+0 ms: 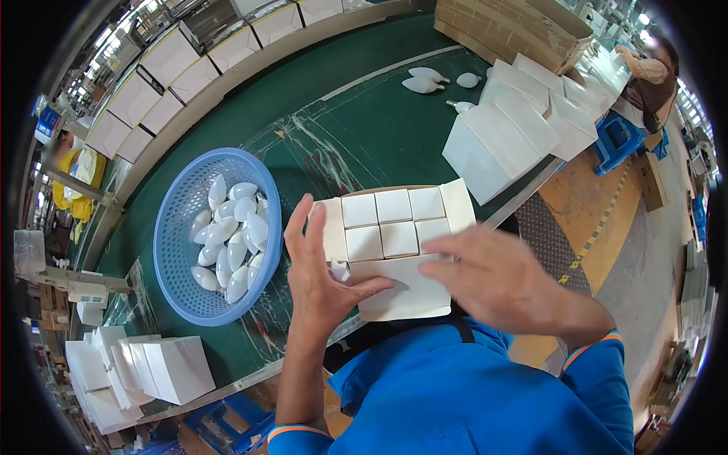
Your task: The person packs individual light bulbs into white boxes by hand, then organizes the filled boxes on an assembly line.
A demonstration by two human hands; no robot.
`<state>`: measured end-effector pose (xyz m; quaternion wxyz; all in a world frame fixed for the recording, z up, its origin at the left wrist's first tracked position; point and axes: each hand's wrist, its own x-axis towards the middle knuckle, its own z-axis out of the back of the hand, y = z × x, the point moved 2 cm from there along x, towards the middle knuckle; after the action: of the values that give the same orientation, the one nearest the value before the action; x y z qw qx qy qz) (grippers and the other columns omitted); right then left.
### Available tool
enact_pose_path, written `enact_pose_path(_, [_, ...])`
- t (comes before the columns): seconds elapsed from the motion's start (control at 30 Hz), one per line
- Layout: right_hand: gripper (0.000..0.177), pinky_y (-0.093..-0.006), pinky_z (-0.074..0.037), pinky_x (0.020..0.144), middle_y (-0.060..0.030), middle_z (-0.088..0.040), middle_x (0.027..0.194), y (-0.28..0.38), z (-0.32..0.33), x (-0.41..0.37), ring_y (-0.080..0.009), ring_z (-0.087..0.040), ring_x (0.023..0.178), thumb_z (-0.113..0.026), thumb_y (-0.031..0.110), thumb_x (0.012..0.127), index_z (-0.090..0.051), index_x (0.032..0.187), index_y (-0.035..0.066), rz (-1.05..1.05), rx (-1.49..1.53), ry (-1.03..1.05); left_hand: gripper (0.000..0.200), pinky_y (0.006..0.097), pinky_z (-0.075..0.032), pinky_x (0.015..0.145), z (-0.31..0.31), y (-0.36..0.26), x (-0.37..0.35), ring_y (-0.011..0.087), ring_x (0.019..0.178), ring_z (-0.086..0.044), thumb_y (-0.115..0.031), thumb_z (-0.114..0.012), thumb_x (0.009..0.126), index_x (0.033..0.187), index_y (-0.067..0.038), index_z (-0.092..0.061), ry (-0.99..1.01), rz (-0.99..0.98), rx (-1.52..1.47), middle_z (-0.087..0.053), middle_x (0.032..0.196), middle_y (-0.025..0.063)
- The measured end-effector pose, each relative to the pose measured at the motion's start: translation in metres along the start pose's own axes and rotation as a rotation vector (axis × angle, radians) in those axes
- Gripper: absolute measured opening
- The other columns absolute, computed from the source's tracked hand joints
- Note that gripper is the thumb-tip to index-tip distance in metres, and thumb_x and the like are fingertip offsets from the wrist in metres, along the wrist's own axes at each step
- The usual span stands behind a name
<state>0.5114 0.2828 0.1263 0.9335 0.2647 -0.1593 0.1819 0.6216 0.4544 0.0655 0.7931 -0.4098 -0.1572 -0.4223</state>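
Observation:
In front of me a white carton [406, 292] stands with its flaps folded out, packed with two rows of small white boxes [392, 205]. My left hand [315, 273] is open along the carton's left side, fingers stretched upward and thumb over the front flap. A small crumpled white piece [339, 270] shows beside its palm. From the right, my right hand [493, 273] reaches over the carton, slightly blurred, with fingers apart and fingertips at the nearest right small box.
A blue basket [168, 277] of white bulbs stands left on the green table [364, 83]. Loose bulbs [425, 80] lie farther back. White cartons are stacked at right [493, 148] and lower left [178, 369]. A large cardboard box [508, 30] stands behind; another person [652, 76] sits far right.

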Motion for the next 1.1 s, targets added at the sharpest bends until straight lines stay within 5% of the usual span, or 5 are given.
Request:
enact_pose_path(0.1, [0.026,-0.0336,-0.048,0.068,-0.0107,-0.06,0.094,-0.017,0.014,0.023,-0.0249,-0.057,0.077,-0.064,0.001,0.063,-0.062,0.089,0.002,0.047,-0.251,-0.099,0.11,0.0405,-0.047,0.086,-0.007,0.007,-0.013,0.0367,0.114,-0.043,-0.032,-0.087,0.038,0.129,-0.004,-0.032,-0.046,0.025,0.01,-0.031,0.132,0.0223])
enact_pose_path(0.47, [0.018,-0.0411,-0.047,0.067,-0.0174,-0.06,0.071,-0.048,0.001,0.063,-0.0341,-0.06,0.072,-0.06,0.003,0.064,-0.055,0.081,-0.003,-0.171,-0.379,0.41,0.103,0.0386,-0.042,0.094,-0.035,0.016,-0.033,0.034,0.118,-0.043,-0.04,-0.084,0.045,0.127,0.003,-0.037,-0.112,0.069,-0.08,-0.036,0.132,0.0241])
enact_pose_path(0.67, [0.02,-0.038,-0.047,0.052,-0.0162,-0.056,0.055,-0.041,-0.004,0.072,-0.031,-0.06,0.055,-0.063,0.004,0.065,-0.05,0.078,-0.002,-0.071,-0.502,0.479,0.104,0.0377,-0.041,0.095,-0.04,0.019,-0.035,0.0344,0.119,-0.042,-0.039,-0.084,0.047,0.128,0.003,-0.035,-0.121,0.108,-0.189,-0.036,0.133,0.0237])
enact_pose_path(1.1, [0.019,-0.0368,-0.045,0.052,-0.013,-0.055,0.054,-0.047,-0.005,0.074,-0.031,-0.06,0.053,-0.06,0.009,0.069,-0.049,0.081,0.0,0.001,-0.512,0.416,0.101,0.0384,-0.042,0.093,-0.045,0.019,-0.04,0.0347,0.117,-0.044,-0.042,-0.083,0.05,0.127,0.003,-0.035,-0.192,0.049,-0.157,-0.037,0.13,0.0245])
